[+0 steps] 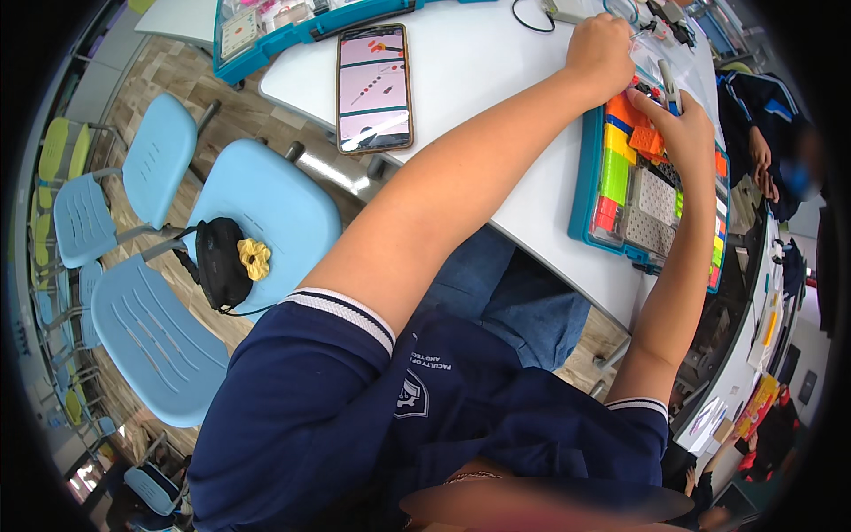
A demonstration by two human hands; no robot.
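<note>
My left hand is over the far part of the white table, fingers curled together at small parts; what they pinch is too small to make out. Close beside it, my right hand is wrapped around a tool with a grey and blue handle, whose kind I cannot tell. Under my right hand and forearm lies an open teal case with orange, yellow, green and red blocks and grey perforated plates. A loose-looking orange piece sits among the blocks near my right wrist.
A phone showing pictures of parts lies on the white table. Another teal case is at the far left. Blue chairs stand left, one bearing a black pouch and yellow scrunchie. Another person is at right.
</note>
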